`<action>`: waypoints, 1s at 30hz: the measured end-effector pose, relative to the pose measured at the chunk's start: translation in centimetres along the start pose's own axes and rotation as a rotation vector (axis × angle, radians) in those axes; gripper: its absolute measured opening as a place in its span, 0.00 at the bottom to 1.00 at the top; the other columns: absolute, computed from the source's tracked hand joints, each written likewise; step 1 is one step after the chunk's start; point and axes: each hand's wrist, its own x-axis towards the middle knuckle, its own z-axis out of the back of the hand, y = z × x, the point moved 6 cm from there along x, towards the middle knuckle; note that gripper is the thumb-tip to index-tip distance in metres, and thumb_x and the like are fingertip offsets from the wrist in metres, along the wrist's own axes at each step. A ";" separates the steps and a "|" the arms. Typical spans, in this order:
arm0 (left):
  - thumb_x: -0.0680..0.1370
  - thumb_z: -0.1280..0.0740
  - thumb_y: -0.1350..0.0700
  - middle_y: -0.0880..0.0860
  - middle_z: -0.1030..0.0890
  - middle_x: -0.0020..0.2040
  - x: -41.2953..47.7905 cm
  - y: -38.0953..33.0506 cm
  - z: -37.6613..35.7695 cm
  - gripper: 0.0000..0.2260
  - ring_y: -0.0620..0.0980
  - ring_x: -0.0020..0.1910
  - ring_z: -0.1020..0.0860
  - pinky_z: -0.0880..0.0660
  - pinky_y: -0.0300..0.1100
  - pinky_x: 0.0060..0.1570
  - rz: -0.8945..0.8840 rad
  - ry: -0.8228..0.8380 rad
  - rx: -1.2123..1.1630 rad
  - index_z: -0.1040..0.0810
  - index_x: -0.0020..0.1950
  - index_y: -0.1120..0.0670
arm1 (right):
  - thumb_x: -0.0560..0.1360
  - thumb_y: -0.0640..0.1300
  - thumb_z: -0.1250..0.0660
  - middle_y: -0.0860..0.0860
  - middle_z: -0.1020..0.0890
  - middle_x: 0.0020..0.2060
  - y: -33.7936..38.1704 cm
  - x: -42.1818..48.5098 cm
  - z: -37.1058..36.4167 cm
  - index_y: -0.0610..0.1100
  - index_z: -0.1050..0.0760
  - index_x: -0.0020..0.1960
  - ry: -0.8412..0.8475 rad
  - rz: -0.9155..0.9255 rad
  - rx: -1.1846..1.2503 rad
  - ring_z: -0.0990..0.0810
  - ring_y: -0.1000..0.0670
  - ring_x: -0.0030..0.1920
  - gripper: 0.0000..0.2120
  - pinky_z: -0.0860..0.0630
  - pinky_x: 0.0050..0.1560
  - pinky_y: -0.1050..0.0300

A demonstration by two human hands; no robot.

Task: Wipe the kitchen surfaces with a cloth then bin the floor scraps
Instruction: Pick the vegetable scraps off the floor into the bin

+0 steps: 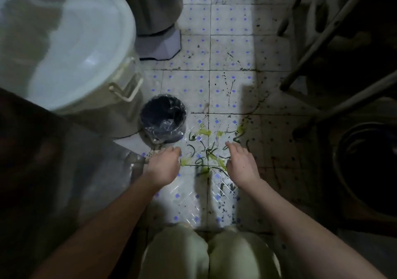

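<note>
Scraps: green bits and thin dark strips (206, 153) lie spread on the floor, right between the two hands.
Left hand: the left hand (164, 163) is low over the floor, just to the left of the scraps. Its fingers point down and are hidden, so I cannot tell if it holds anything.
Right hand: the right hand (241, 162) is just to the right of the scraps. Its fingers are loose and spread, and it holds nothing.
Bin: a small round bin (163, 117) with a dark bag in it stands near the left hand, a little farther away than the scraps.
Floor: white tiles (232, 49) with small blue dots and many dark specks.
Room: dim. A big pale pot (86, 42) with a lid stands just beside the bin. Thin metal legs (322, 31) slant on the right.
Person: crouching, with knees in light trousers (178, 255) at the bottom.
</note>
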 end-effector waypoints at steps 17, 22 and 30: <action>0.78 0.42 0.57 0.55 0.27 0.61 18.2 7.0 -23.2 0.13 0.57 0.58 0.26 0.29 0.49 0.53 0.022 0.007 0.079 0.31 0.63 0.51 | 0.75 0.38 0.39 0.47 0.29 0.68 -10.5 15.7 -22.0 0.46 0.37 0.71 -0.043 0.140 -0.037 0.29 0.43 0.65 0.25 0.32 0.63 0.48; 0.78 0.42 0.59 0.55 0.27 0.61 18.9 6.7 -24.6 0.15 0.56 0.56 0.26 0.29 0.49 0.51 -0.020 0.025 0.046 0.33 0.64 0.51 | 0.75 0.35 0.40 0.46 0.26 0.65 -10.3 15.2 -23.1 0.44 0.35 0.69 -0.051 0.168 0.012 0.29 0.43 0.63 0.23 0.31 0.63 0.49; 0.77 0.36 0.54 0.55 0.28 0.61 23.3 6.0 -28.9 0.16 0.55 0.57 0.27 0.29 0.49 0.54 -0.064 0.074 0.048 0.33 0.63 0.51 | 0.74 0.37 0.39 0.47 0.23 0.58 -11.0 15.3 -28.2 0.45 0.31 0.63 -0.065 0.157 0.043 0.25 0.45 0.56 0.19 0.29 0.56 0.52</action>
